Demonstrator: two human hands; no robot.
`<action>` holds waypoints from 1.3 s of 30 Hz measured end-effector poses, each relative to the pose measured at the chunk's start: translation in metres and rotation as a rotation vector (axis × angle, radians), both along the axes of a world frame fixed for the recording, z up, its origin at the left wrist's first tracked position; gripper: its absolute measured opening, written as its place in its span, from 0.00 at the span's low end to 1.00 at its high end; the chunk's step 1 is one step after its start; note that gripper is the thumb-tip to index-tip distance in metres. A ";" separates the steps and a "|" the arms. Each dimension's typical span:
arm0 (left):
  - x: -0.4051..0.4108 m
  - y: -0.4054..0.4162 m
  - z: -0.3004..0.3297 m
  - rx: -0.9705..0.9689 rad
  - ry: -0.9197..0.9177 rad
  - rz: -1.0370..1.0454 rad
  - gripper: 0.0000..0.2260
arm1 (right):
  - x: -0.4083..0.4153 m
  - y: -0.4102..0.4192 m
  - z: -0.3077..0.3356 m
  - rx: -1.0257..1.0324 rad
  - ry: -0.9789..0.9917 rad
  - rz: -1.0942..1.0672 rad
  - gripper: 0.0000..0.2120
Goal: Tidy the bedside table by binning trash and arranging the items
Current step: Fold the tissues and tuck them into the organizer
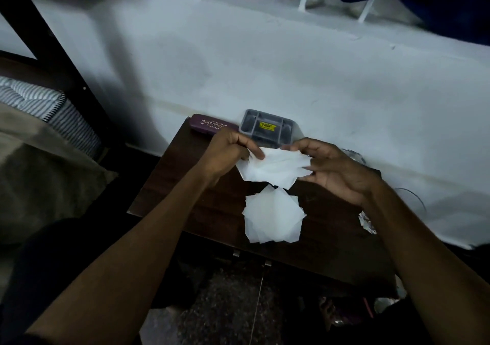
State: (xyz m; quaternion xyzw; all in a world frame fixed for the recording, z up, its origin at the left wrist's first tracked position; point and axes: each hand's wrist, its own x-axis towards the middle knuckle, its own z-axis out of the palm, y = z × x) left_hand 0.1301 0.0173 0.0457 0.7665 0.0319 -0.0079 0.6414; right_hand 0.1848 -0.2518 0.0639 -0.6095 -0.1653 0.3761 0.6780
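Here both hands' fingers (256,151) pinch a white tissue (275,168) above the table (331,228).

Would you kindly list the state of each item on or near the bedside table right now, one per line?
Left hand: pinching the tissue's left edge.
Right hand: holding the tissue's right edge.
Held tissue: lifted above the table, spread between both hands.
Tissue stack: lying flat, sheets fanned unevenly.
Spectacle case: closed, against the wall.
Grey tray: open-topped, yellow label inside.
Bedside table: partly cluttered.
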 end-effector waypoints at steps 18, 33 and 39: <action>0.001 0.011 0.035 0.177 -0.094 -0.072 0.12 | 0.002 0.043 -0.005 -0.358 -0.329 -0.191 0.09; -0.009 0.001 0.002 -0.450 0.237 -0.107 0.15 | 0.052 0.047 0.022 -0.615 -0.628 -0.784 0.20; -0.004 0.007 0.011 -0.371 0.231 -0.107 0.13 | 0.071 0.068 0.017 -1.003 -1.085 -0.835 0.09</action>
